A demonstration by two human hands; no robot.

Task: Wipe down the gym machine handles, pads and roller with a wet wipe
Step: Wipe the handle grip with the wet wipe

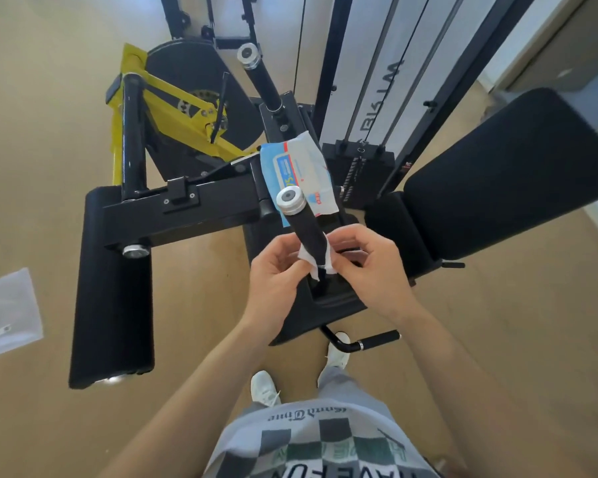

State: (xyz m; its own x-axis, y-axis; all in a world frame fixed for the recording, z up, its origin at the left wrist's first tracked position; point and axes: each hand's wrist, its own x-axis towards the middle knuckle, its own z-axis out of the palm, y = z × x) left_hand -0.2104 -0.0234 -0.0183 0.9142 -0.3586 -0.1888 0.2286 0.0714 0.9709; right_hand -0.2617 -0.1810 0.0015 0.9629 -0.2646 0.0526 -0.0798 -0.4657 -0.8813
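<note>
Two hands work at one upright grip in the head view. The left hand (277,281) and the right hand (377,270) meet at the lower end of the near handle (302,232), fingers curled and pinching the wet wipe (307,259) from either side so that it wraps the black foam. Holding it from both sides likely lets the cloth reach all round the grip as it is drawn along. The wipe sits low on the handle, near its base, with the silver-capped top bare above. Just behind that cap, the pack of wipes (301,170) lies on the machine frame (214,198), probably parked there to stay within reach. Counted: two capped upright handles, the near one and the far handle (261,81); one short lower handle (377,339) nearest the person; one long roller (113,288) at the left; two pads at the right, the large back pad (508,174) and a smaller pad (392,229) beside it; one wipe; one pack.
</note>
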